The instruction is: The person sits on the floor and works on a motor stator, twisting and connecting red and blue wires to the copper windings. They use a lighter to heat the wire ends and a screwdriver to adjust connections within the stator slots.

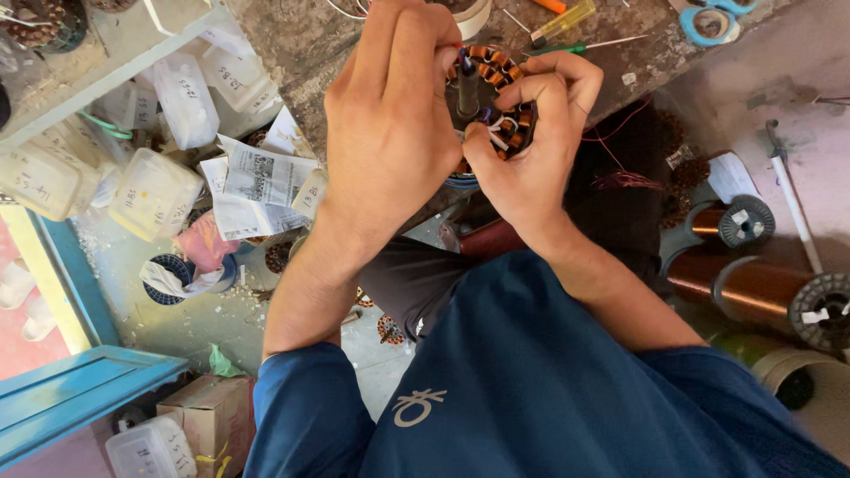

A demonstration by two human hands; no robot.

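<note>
A round motor stator (pixel 498 71) with copper wire coils and a dark central shaft (pixel 467 87) lies at the edge of a worn workbench (pixel 301 35). My left hand (pixel 394 115) covers its left side and grips it. My right hand (pixel 531 146) is curled over its lower right part, fingertips pinched on the windings near white insulating strips. Much of the stator is hidden under both hands. Thin red wire (pixel 620 133) trails off to the right.
Copper wire spools (pixel 753 288) stand at the right. Clear plastic boxes (pixel 155 190) and paper sheets (pixel 266 173) pile up at the left. Screwdrivers (pixel 567 19) and blue scissors (pixel 713 19) lie on the bench top. A cardboard box (pixel 208 412) sits below.
</note>
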